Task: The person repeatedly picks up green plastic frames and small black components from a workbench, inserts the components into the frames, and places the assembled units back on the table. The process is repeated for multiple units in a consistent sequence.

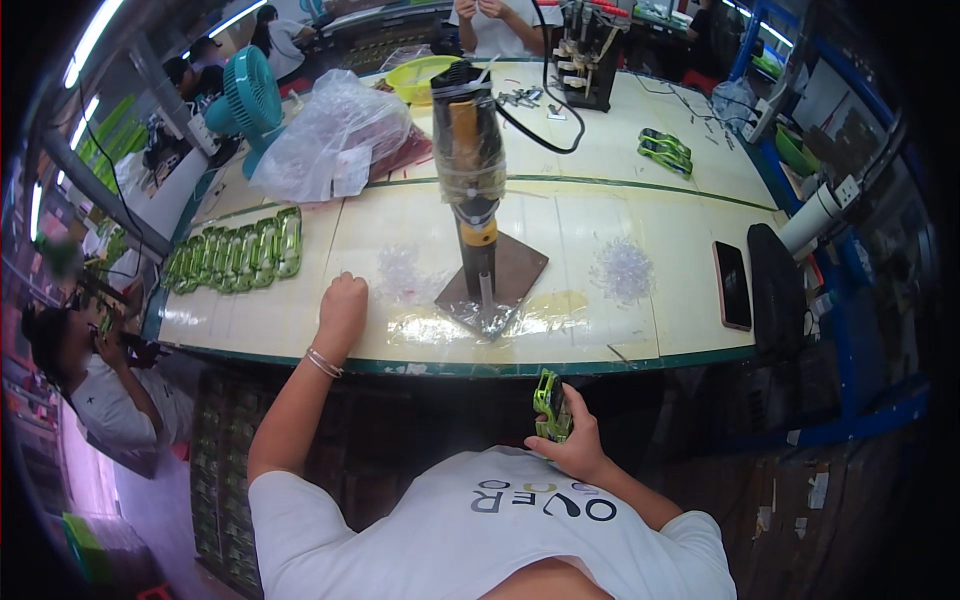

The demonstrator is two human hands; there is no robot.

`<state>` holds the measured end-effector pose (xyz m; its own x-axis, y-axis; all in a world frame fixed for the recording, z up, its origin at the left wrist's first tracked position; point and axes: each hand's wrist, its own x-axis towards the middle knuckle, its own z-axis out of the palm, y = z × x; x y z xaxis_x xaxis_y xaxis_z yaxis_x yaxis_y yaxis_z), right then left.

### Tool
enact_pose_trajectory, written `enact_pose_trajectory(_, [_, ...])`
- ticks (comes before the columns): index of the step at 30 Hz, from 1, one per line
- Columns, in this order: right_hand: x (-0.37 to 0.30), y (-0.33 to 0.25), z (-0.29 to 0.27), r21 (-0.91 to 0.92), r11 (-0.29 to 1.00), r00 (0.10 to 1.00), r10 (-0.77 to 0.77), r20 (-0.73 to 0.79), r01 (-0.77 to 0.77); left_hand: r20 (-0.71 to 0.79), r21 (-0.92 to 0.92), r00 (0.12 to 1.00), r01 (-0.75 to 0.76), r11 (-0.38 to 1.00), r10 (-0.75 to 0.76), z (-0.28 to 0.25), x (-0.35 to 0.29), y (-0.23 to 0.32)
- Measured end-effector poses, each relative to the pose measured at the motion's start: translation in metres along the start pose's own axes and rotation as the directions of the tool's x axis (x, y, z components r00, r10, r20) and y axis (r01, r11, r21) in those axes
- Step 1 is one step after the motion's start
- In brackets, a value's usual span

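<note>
1. Head view: the step in hand appears to be handling one bright-green and black moulded plastic piece [545, 402], held below the upright black-and-yellow, film-wrapped tool [471, 160], just off the near edge of the pale tabletop [690, 290].
2. Right hand [574, 442]: fingers clamped on that piece.
3. Left hand [344, 304]: fingers curled, left of the tool, beside a loose heap of small clear plastic bits [402, 276]; fingertips hidden, so any hold cannot be told.
4. Judgement: the next move calls for a steady right grip and, probably, one bit picked singly by the left fingers.
</note>
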<state>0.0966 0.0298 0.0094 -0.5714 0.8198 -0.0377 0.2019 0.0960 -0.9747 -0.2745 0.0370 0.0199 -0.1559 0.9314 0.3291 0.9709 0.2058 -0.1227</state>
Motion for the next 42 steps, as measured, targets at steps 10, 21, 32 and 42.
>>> enact_pose_trajectory(10, [-0.004, 0.015, -0.011, 0.122, 0.992, 0.999, 0.038, -0.024, -0.035, 0.325, -0.802, 0.857, 0.474, 0.364, -0.400, 0.000, -0.004, -0.011])
enact_pose_trajectory(21, [-0.010, 0.024, -0.017, 0.141, 0.989, 0.997, 0.044, -0.067, -0.034, 0.510, -0.835, 0.789, 0.550, 0.022, -0.343, -0.015, -0.002, -0.009])
enact_pose_trajectory(32, [-0.009, 0.024, -0.012, 0.089, 0.995, 0.997, 0.046, -0.057, -0.041, 0.481, -0.877, 0.792, 0.425, -0.225, -0.376, -0.014, -0.027, -0.012])
enact_pose_trajectory(42, [-0.007, 0.018, -0.001, 0.037, 0.997, 0.997, 0.075, -0.003, -0.074, 0.401, -0.886, 0.827, 0.239, -0.398, -0.394, -0.038, -0.052, 0.013])
